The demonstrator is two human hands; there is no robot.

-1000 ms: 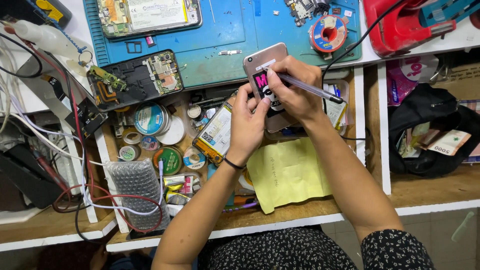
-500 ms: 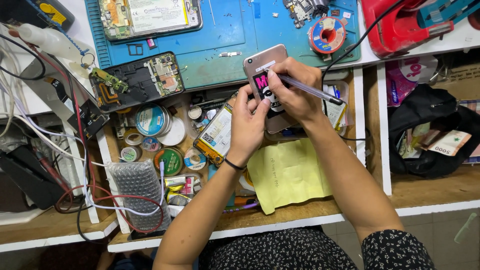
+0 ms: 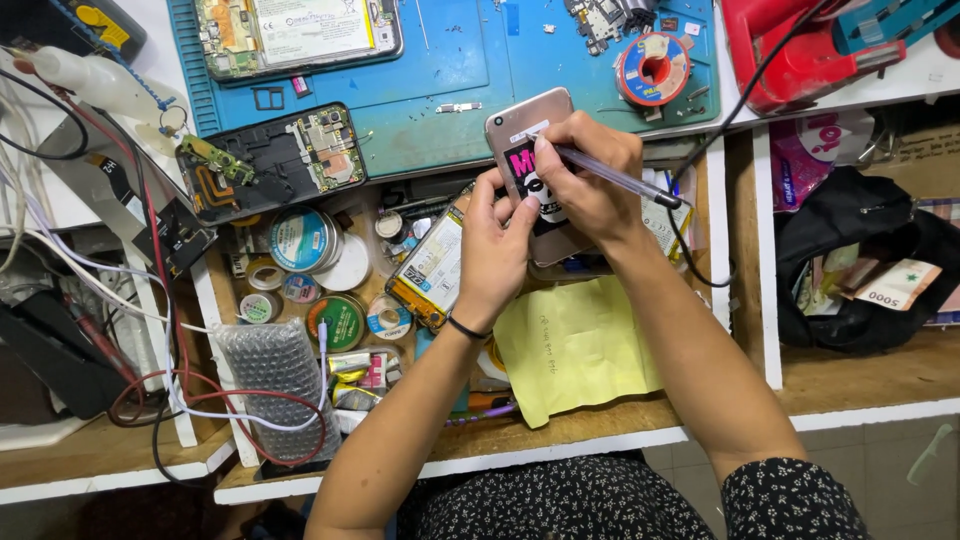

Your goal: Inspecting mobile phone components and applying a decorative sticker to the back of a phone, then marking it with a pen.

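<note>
The phone (image 3: 535, 165) is held back-up over the drawer (image 3: 330, 300), just below the blue mat's (image 3: 450, 90) near edge. The left hand (image 3: 495, 250) has its grip clamped on the phone's lower edge; the right hand (image 3: 590, 180) is closed on 1 pen (image 3: 610, 178), tip at the pink sticker (image 3: 525, 165). Judging by this, steady work calls for bracing the phone firmly and keeping the pen strokes short and light.
</note>
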